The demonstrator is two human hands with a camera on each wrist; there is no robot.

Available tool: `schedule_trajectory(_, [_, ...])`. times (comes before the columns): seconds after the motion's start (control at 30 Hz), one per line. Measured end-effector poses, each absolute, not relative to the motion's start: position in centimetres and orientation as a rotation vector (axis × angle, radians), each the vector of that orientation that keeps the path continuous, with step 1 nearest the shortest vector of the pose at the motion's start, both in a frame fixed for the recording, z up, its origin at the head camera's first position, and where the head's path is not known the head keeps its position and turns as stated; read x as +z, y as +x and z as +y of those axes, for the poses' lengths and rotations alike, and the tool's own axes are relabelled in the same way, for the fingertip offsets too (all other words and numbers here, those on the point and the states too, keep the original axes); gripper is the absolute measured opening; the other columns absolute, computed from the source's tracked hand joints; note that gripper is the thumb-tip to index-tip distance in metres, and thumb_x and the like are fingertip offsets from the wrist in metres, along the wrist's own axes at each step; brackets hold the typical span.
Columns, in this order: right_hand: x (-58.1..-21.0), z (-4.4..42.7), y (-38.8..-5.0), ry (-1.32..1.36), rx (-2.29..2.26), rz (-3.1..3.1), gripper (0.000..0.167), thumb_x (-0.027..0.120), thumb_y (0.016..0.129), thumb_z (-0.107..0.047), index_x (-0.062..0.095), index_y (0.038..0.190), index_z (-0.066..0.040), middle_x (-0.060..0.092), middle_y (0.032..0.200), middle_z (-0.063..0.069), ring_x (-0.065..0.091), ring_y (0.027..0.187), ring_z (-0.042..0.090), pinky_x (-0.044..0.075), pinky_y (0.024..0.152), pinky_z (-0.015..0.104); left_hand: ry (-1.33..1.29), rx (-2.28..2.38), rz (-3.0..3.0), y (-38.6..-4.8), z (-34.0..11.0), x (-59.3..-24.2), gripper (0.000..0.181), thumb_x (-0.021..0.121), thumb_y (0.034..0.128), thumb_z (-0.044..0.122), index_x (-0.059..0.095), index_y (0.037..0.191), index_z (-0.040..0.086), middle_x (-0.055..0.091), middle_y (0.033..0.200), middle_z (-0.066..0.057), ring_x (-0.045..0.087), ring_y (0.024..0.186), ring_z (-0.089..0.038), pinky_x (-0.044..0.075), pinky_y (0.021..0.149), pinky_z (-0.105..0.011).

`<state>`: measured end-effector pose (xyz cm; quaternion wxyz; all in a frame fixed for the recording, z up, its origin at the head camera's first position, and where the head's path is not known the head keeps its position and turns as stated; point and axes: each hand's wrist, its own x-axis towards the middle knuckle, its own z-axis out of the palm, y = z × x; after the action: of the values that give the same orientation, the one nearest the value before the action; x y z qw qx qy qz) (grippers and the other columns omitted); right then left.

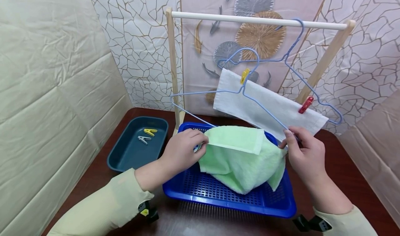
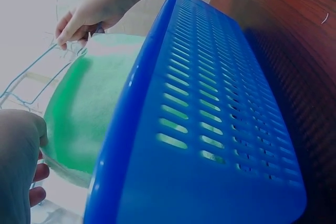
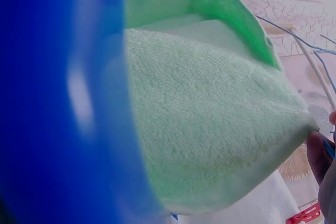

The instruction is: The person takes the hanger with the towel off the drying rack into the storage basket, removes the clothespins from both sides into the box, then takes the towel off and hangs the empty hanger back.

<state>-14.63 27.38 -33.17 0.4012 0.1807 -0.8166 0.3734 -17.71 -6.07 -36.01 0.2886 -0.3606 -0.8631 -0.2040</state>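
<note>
A light green towel (image 1: 243, 163) hangs over the lower bar of a blue wire hanger (image 1: 265, 110), above a blue basket (image 1: 229, 202). My left hand (image 1: 184, 147) pinches the towel's left edge, its fingertips partly hidden in the left wrist view. My right hand (image 1: 307, 156) grips the hanger's right corner beside the towel's right end; in the right wrist view its fingers (image 3: 319, 156) touch the towel's corner. The towel's upper flap is folded toward me, and its lower part droops into the basket.
Behind stands a wooden rack with a white rail (image 1: 259, 19). On it hangs another blue hanger (image 1: 300, 74) with a white cloth (image 1: 265, 102), held by yellow (image 1: 245, 75) and red (image 1: 306, 104) clips. A teal tray (image 1: 125, 156) at left holds yellow (image 1: 150, 132) and grey (image 1: 144, 139) clips.
</note>
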Motion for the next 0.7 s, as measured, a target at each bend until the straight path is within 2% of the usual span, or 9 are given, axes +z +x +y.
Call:
schedule_trajectory(0.27, [-33.18, 27.57, -14.51, 0.452, 0.949, -2.074, 0.007, 0.064, 0.092, 0.005, 0.068, 0.097, 0.005, 0.062, 0.059, 0.009, 0.051, 0.045, -0.002, 0.043, 0.047, 0.012, -0.949, -0.57, -2.3, -17.61, -6.44, -36.54, 0.007, 0.069, 0.089, 0.018, 0.073, 0.095, 0.018, 0.07, 0.096, 0.008, 0.061, 0.085, -0.008, 0.053, 0.071, -0.023])
schedule_trajectory(0.7, [-33.41, 27.8, -14.81, 0.444, 0.924, -2.075, 0.01, 0.065, 0.09, 0.006, 0.07, 0.099, 0.003, 0.062, 0.06, 0.007, 0.051, 0.048, -0.005, 0.043, 0.048, 0.011, -0.897, -0.584, -2.361, -17.57, -7.09, -37.05, 0.009, 0.072, 0.0871, 0.016, 0.073, 0.095, 0.019, 0.07, 0.096, 0.009, 0.06, 0.084, -0.008, 0.053, 0.07, -0.022])
